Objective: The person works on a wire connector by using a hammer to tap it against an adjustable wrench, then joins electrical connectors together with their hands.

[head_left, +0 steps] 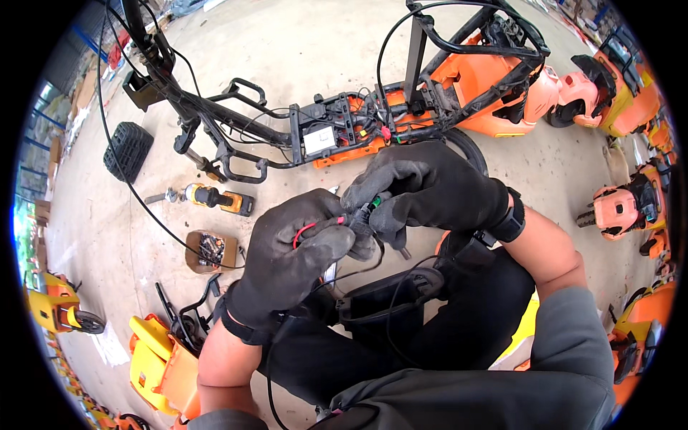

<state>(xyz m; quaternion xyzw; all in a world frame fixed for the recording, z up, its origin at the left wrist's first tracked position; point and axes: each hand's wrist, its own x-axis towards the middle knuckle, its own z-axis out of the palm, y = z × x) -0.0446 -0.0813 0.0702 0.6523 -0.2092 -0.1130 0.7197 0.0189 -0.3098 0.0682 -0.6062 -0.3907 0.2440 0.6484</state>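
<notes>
Both my hands wear dark grey work gloves and meet in front of my lap. Between their fingertips is a small black electrical connector [362, 221] with a green part. My left hand [287, 247] is closed on the connector's wire side, where a red wire [307, 231] loops over the fingers. From above, my right hand [437, 188] pinches the connector's other side; the fingers hide part of it. A thin black cable [362, 271] hangs below the hands. Just beyond lies a stripped two-wheeler frame [272, 136], its wiring [362, 115] exposed in an orange tray.
A yellow-and-black power tool [221, 199] lies on the concrete floor, near a cardboard box [228, 252] of small metal parts. Farther left is a black ribbed panel [129, 152]. Yellow and orange body panels [161, 358] sit at lower left. Several orange two-wheelers [618, 211] line the right side.
</notes>
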